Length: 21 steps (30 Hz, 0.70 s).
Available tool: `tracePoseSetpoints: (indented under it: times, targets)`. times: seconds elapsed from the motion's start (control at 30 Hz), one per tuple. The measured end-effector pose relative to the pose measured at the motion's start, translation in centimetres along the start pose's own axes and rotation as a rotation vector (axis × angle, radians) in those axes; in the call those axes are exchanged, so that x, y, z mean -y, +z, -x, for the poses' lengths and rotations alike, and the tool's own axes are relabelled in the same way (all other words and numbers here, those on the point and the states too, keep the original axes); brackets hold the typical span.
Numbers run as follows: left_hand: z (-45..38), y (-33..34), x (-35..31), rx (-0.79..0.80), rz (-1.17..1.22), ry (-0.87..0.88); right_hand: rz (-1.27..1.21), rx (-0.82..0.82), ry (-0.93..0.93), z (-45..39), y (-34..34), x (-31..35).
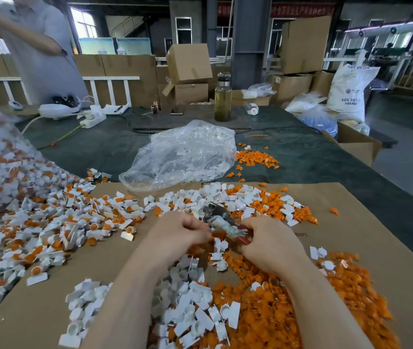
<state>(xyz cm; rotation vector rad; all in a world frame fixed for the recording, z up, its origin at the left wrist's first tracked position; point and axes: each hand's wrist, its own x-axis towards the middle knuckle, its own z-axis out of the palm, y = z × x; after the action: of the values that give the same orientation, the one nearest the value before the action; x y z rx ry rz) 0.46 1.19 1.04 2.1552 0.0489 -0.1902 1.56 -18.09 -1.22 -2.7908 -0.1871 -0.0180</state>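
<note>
Head view: right hand (273, 244) grips pliers (221, 219); left hand (177, 233) curled, contents unclear.

Two bare arms rise from the bottom edge of the frame: the left forearm (125, 298) and the right forearm (326, 306) are uncovered along their whole visible length. At centre, the left hand (177, 233) and right hand (273, 238) are bare too.

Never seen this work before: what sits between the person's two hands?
A plier-like tool with red handles, gripped by the right hand, reaching toward the left hand; head view.
</note>
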Motion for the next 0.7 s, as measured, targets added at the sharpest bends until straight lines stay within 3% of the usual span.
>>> tracePoseSetpoints:
  times: [0.37, 0.53, 0.7]
  targets:
    - [-0.5, 2.5, -0.3, 0.063, -0.444, 0.153, -0.028, -0.091, 0.079, -0.1, 0.3, 0.2]
    - [-0.8, 2.8, -0.2, 0.028, -0.458, 0.113, -0.167, -0.177, 0.098, -0.3, 0.2, 0.2]
    - [-0.7, 3.4, -0.3, -0.074, -0.432, 0.124, -0.48, -0.184, 0.085, -0.2, 0.1, 0.5]
